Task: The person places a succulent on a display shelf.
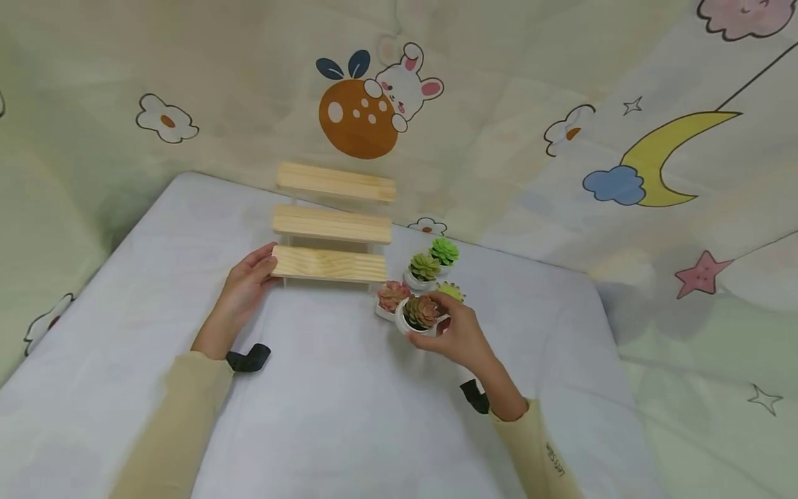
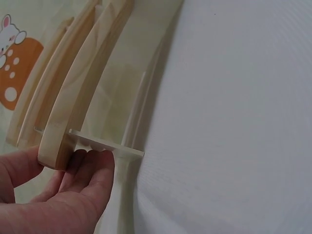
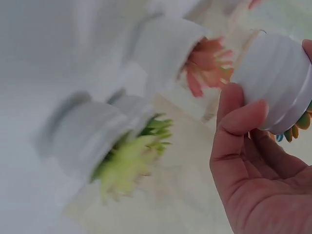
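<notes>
A three-tier wooden display stand with clear side supports stands toward the back of the table. My left hand grips the left end of its lowest board; in the left wrist view the thumb is on one side of the board and the fingers curl under the other. My right hand holds a small potted succulent with brownish-red and green leaves, tilted above the table. In the right wrist view, fingers and thumb wrap round its ribbed white pot.
Near the held pot stand several other white-potted succulents: a pink one, an olive-green one, a bright green one and a yellow-green one, partly hidden by my right hand. A white cloth covers the table; a printed curtain hangs behind.
</notes>
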`<state>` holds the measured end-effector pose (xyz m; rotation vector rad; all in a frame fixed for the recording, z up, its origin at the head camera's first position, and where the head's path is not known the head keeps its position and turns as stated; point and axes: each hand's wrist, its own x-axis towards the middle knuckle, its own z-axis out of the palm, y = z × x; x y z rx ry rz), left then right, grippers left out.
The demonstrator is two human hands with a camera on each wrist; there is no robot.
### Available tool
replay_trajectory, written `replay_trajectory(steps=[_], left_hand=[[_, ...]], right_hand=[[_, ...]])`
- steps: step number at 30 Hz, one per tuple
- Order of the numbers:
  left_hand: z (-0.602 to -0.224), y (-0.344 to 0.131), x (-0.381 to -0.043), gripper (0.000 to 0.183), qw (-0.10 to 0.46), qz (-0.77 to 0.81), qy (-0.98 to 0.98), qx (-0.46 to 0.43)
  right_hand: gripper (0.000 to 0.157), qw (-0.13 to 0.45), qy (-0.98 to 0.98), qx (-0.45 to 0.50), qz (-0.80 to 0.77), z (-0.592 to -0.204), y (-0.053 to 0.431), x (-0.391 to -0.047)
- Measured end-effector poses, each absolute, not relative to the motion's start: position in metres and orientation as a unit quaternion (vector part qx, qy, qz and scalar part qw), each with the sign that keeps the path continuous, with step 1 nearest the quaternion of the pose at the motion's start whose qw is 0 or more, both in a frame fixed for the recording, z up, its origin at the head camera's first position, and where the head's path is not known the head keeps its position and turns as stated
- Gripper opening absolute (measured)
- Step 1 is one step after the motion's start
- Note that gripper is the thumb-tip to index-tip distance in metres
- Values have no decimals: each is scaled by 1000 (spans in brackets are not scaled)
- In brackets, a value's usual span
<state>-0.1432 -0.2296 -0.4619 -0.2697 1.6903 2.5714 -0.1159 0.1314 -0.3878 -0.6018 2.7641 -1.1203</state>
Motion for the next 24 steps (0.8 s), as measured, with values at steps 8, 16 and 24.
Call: replay_trajectory(steps=[8, 16, 24], left_hand=[[-463, -227, -145, 54, 29, 819, 563, -105], [-464, -227, -145, 52, 21, 818, 564, -116], [-465, -228, -145, 50, 20, 821, 561, -106]], right_hand=[[62, 27, 893, -232, -385, -351, 95, -147], [64, 4, 885, -251, -393, -330, 46, -188], [58, -20, 881, -272, -387, -324, 3, -218]])
